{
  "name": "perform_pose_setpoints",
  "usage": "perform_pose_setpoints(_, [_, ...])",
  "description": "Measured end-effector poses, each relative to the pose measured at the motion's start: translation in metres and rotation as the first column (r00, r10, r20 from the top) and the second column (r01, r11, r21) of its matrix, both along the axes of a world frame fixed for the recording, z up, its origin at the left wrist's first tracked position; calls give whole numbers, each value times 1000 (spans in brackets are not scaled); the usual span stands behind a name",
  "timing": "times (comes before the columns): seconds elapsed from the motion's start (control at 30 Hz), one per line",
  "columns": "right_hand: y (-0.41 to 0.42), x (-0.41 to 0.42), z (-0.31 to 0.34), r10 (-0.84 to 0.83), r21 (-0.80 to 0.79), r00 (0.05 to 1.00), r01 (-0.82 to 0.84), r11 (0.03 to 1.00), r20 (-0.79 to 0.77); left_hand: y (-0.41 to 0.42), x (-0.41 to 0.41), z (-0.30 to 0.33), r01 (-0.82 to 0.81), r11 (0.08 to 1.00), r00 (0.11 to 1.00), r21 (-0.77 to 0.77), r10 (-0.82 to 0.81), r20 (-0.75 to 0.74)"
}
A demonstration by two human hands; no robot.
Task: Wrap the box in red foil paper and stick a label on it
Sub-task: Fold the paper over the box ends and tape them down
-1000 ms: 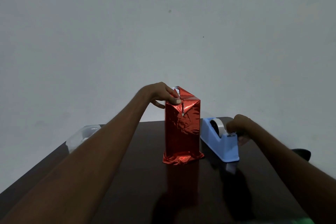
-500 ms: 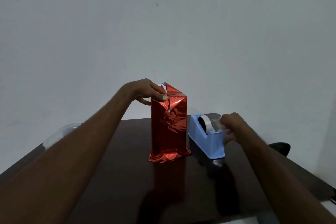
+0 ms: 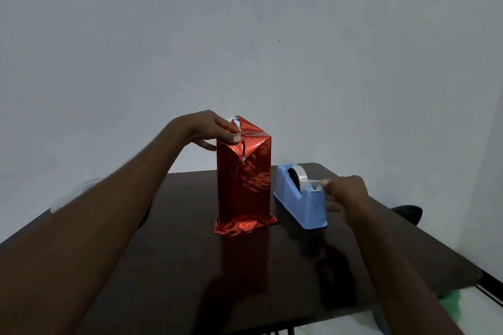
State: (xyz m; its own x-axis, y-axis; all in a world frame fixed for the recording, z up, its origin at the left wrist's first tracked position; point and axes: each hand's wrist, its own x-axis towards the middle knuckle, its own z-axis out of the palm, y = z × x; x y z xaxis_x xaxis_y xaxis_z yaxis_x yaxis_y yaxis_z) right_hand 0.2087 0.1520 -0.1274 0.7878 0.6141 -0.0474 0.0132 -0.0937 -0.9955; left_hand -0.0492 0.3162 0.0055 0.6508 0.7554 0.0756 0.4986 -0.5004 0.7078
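A tall box wrapped in red foil paper (image 3: 243, 185) stands upright on the dark table (image 3: 177, 253), with loose foil flaring at its base. My left hand (image 3: 211, 130) grips the folded foil at the box's top left, thumb pressing the front flap. To the right sits a blue tape dispenser (image 3: 300, 197) holding a white tape roll. My right hand (image 3: 344, 193) is at the dispenser's cutter end, fingers pinching the tape end.
A clear plastic container (image 3: 73, 193) shows at the table's left edge, partly hidden by my left forearm. A dark object (image 3: 408, 213) lies at the table's right edge. A plain grey wall stands behind the table.
The view has shifted slightly. My right hand stays at the dispenser's cutter end and has closed in on the tape end. My left hand keeps holding the foil at the box top.
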Motion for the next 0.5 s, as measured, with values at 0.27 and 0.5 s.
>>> perform_pose_setpoints(0.27, [-11, -11, -25, -100, 135, 995, 102, 986, -19, -1, -2, 0, -3, 1000, 1000, -13, 4, 8])
perform_pose_setpoints(0.5, [-6, -27, -53, -210, 195, 974, 223, 955, -85, -6, -2, 0, -1, 1000, 1000, -1, 1, 4])
